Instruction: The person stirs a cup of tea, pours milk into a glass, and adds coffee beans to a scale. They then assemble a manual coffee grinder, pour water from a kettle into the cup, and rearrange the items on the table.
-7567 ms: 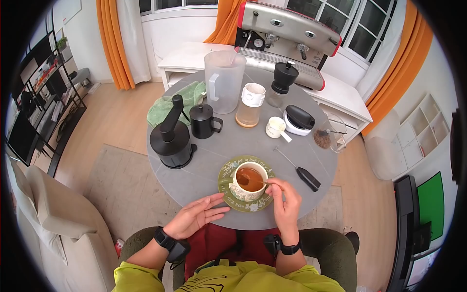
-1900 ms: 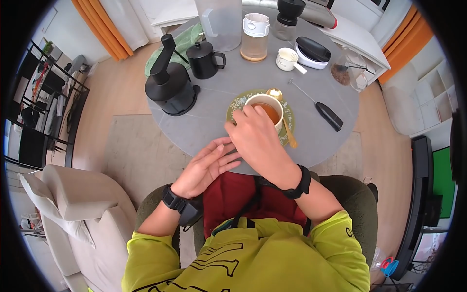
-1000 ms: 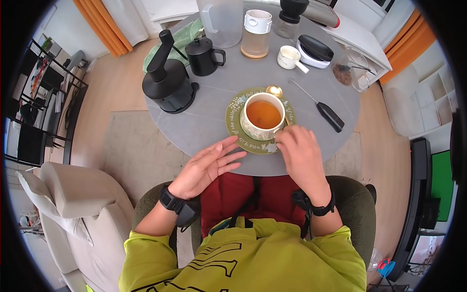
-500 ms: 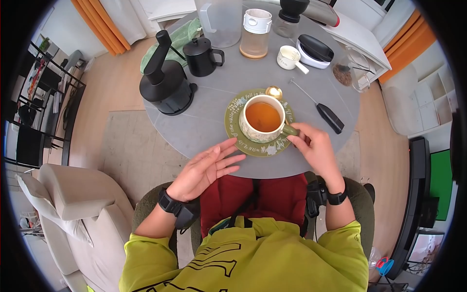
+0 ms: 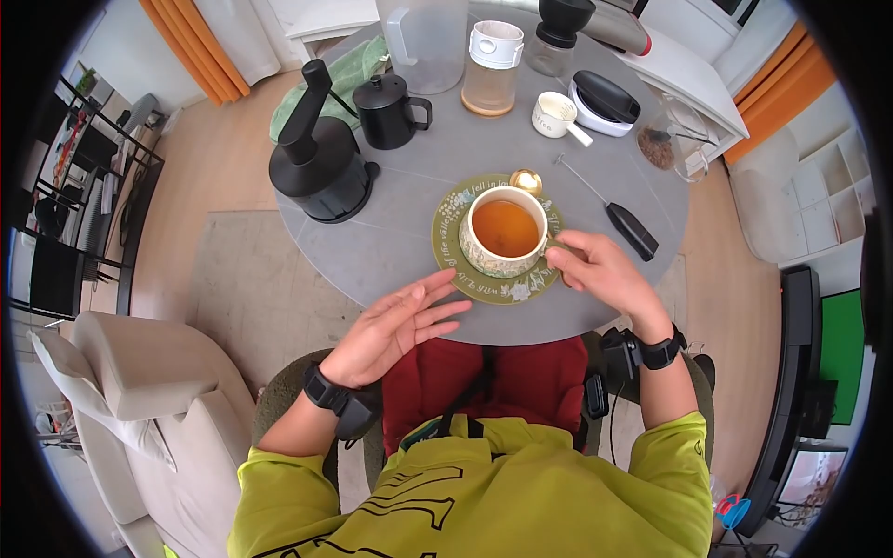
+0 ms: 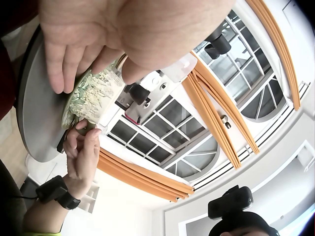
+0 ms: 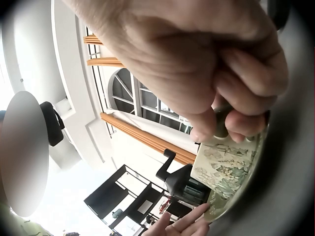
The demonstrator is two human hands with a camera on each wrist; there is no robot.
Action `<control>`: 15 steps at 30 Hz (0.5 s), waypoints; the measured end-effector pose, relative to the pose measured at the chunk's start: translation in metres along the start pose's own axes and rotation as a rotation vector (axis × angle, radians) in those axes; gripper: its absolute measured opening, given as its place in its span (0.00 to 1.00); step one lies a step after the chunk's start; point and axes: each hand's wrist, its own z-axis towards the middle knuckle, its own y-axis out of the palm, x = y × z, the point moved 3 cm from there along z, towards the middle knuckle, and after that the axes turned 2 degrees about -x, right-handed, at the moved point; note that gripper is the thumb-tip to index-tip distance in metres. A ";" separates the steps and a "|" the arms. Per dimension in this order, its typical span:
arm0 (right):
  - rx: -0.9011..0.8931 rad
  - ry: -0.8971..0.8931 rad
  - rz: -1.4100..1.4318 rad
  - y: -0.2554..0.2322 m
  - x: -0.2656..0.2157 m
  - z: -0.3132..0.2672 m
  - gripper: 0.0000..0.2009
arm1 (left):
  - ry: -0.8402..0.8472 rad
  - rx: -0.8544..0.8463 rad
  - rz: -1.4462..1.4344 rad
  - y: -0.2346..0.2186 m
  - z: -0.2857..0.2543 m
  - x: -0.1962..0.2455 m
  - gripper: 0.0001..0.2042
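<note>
A cream teacup [image 5: 505, 230] with a floral side and amber-brown liquid stands on a green saucer [image 5: 450, 209] with white lettering. My right hand [image 5: 600, 270] pinches the cup's green handle [image 7: 223, 122] between thumb and curled fingers, as the right wrist view shows close up. My left hand [image 5: 395, 325] is held palm up with loosely straight fingers, its fingertips right at the saucer's near left rim and nothing in it. On the saucer's far rim rests a gold spoon [image 5: 526, 180], its handle mostly hidden behind the cup.
Right of the saucer lies a black milk frother [image 5: 631, 231]. A black hand-crank grinder [image 5: 321, 172] and a black pot [image 5: 386, 112] stand to the left. Farther back are a clear pitcher [image 5: 423, 46], a white-collared glass jar [image 5: 490, 70] and a small white cup [image 5: 554, 113].
The right hand stirred with the spoon, then left it on the saucer. It turned the cup so the handle went from left to right, and now pinches that handle. The left hand stays beside the saucer.
</note>
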 end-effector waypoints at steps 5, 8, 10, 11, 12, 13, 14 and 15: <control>0.025 -0.019 -0.038 0.004 -0.004 0.001 0.17 | 0.001 0.002 0.010 -0.001 0.000 -0.001 0.26; 0.097 -0.048 -0.071 0.005 -0.002 0.000 0.18 | -0.001 -0.007 0.015 -0.001 0.000 -0.001 0.26; 0.144 -0.043 -0.055 0.005 -0.002 0.001 0.20 | -0.003 -0.005 0.014 -0.001 0.000 -0.001 0.26; 0.144 -0.043 -0.054 0.006 -0.003 0.001 0.20 | -0.005 -0.004 0.012 -0.001 0.000 -0.001 0.26; 0.137 0.005 0.032 0.007 -0.003 0.001 0.20 | -0.006 -0.004 0.013 -0.001 0.000 -0.001 0.26; 0.129 0.053 0.117 0.007 -0.003 0.001 0.20 | -0.005 -0.004 0.013 -0.001 0.000 -0.001 0.26; 0.129 0.052 0.117 0.008 -0.004 0.000 0.20 | -0.003 -0.004 0.013 -0.001 0.000 -0.001 0.26; 0.119 0.054 0.202 0.009 -0.005 -0.001 0.20 | -0.003 -0.003 0.014 -0.001 0.000 -0.001 0.26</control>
